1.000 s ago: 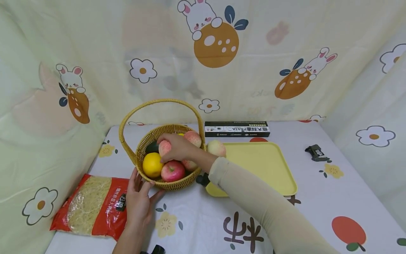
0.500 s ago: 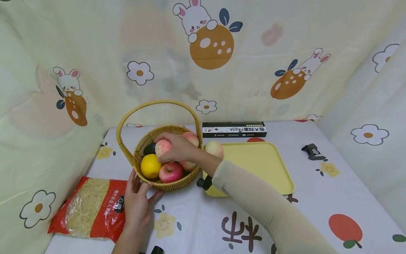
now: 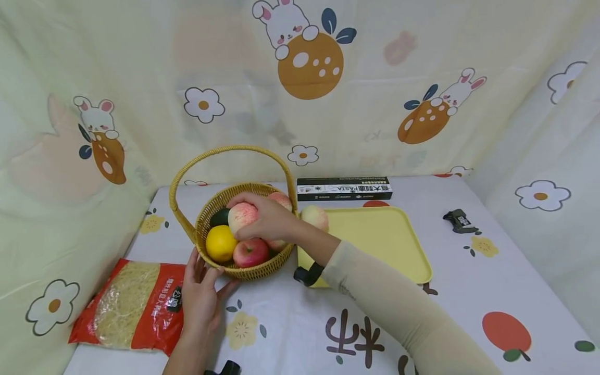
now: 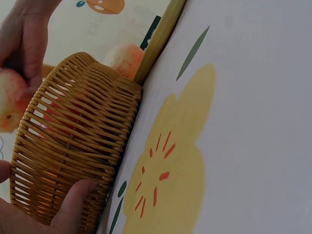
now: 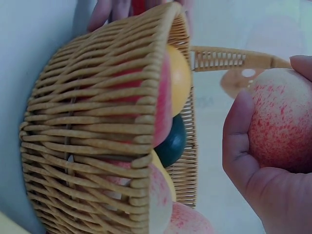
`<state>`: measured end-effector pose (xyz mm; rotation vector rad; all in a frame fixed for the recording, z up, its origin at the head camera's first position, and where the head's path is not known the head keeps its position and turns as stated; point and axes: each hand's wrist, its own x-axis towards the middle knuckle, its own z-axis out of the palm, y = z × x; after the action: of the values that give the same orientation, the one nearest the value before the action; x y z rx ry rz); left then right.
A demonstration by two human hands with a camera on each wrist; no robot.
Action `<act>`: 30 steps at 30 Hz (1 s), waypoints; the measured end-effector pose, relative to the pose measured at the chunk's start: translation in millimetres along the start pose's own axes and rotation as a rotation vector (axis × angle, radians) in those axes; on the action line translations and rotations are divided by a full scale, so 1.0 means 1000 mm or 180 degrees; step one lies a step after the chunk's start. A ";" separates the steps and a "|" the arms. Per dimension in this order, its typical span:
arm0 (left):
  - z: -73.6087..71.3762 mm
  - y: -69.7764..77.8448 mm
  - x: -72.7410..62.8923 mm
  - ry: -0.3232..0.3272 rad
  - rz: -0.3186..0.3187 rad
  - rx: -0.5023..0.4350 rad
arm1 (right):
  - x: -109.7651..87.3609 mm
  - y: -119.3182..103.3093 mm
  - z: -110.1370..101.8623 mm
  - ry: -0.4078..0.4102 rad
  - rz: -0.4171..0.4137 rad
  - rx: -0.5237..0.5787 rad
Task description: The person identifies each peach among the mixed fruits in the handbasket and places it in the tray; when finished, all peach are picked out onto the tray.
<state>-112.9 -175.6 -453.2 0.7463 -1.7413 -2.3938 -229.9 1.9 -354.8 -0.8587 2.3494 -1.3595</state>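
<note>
My right hand (image 3: 269, 219) holds a pink-and-cream peach (image 3: 242, 217) over the wicker basket (image 3: 258, 272), with thumb and fingers round its sides. In the right wrist view this peach (image 5: 280, 119) is above the rim level. My left hand (image 3: 200, 302) touches the basket's near left side with spread fingers. Its thumb (image 4: 75, 204) lies against the woven wall in the left wrist view. In the basket lie a yellow fruit (image 3: 221, 243), a red apple (image 3: 251, 252), a dark green item (image 3: 219, 217) and more peaches (image 3: 280, 199), partly hidden by my right hand.
A yellow tray (image 3: 379, 234) lies right of the basket, with a pale peach (image 3: 314, 217) at its left corner. Behind it is a black-and-white pasta box (image 3: 344, 188). A red pasta bag (image 3: 131, 304) lies left, and a small black packet (image 3: 460, 221) far right.
My right hand stays round the peach, which shows slightly more and larger above the basket. My left hand keeps its place at the basket. The head view has shifted slightly.
</note>
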 end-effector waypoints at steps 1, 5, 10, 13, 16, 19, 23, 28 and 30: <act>0.000 0.000 0.000 -0.0004 0.0002 -0.0006 | -0.002 -0.001 -0.001 0.0022 -0.0012 0.0002; -0.002 0.000 -0.001 -0.0045 -0.0001 -0.0045 | -0.012 -0.002 -0.006 0.0072 -0.0035 0.0112; -0.002 -0.001 -0.001 -0.0059 0.0003 -0.0042 | -0.025 -0.001 -0.014 0.0109 -0.0055 0.0245; -0.001 -0.001 -0.001 -0.0030 0.0015 -0.0028 | -0.034 0.001 -0.019 0.0131 -0.0024 0.0287; -0.001 -0.001 -0.001 -0.0020 0.0021 -0.0030 | -0.042 0.005 -0.025 0.0152 0.0034 0.0334; 0.000 0.000 -0.001 -0.0027 0.0031 -0.0035 | -0.048 0.009 -0.032 0.0197 0.0034 0.0363; 0.000 0.000 -0.001 -0.0034 0.0046 -0.0028 | -0.057 0.017 -0.041 0.0261 -0.0028 0.0422; 0.000 0.000 -0.001 -0.0026 0.0059 -0.0002 | -0.070 0.027 -0.053 0.0368 0.0039 0.0443; 0.000 -0.001 -0.002 -0.0031 0.0060 0.0008 | -0.075 0.030 -0.058 0.0407 0.0104 0.0457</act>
<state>-111.0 -175.1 -453.5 0.7163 -1.7473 -2.3876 -211.7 99.9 -354.7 -0.7089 2.3127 -1.5906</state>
